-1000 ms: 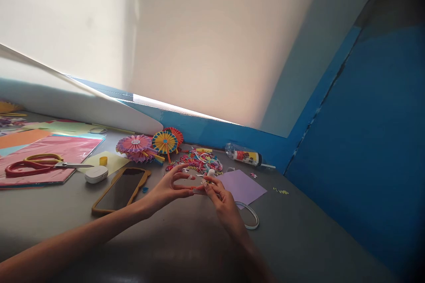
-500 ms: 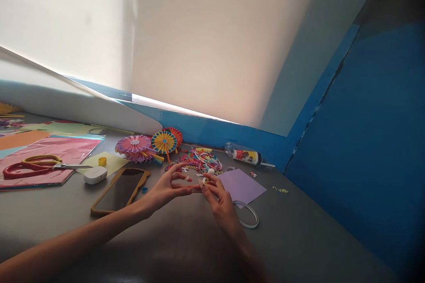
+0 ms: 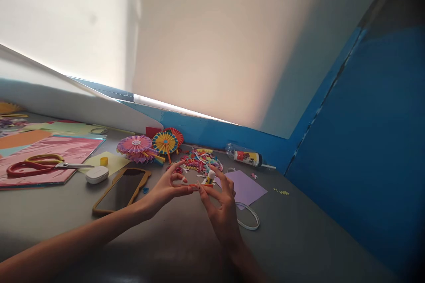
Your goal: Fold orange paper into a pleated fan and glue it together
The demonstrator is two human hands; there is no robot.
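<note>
Between my two hands runs a thin orange-red strip point(image 3: 206, 185), probably paper, held level above the grey table. My left hand point(image 3: 172, 184) pinches its left end between thumb and fingers, the index finger raised; a white band circles one finger. My right hand point(image 3: 222, 196) pinches the strip near its middle with thumb and fingertip. A glue stick point(image 3: 210, 177) with a white cap and yellow label stands just behind the right fingers, partly covered by them. Behind the hands lies a heap of colourful paper scraps point(image 3: 199, 159).
Left are a phone point(image 3: 122, 190), a white case point(image 3: 97, 174), and scissors point(image 3: 36, 166) on pink paper packs point(image 3: 79, 146). Pleated paper rosettes point(image 3: 165, 142) stand behind. On the right are purple paper point(image 3: 247, 188), a white ring point(image 3: 249, 227) and a glue bottle point(image 3: 245, 157).
My right hand has shifted slightly, its fingers lifting and spreading, so more of the orange-red strip and the glue stick shows. My left hand keeps its pinch. The view has moved slightly.
</note>
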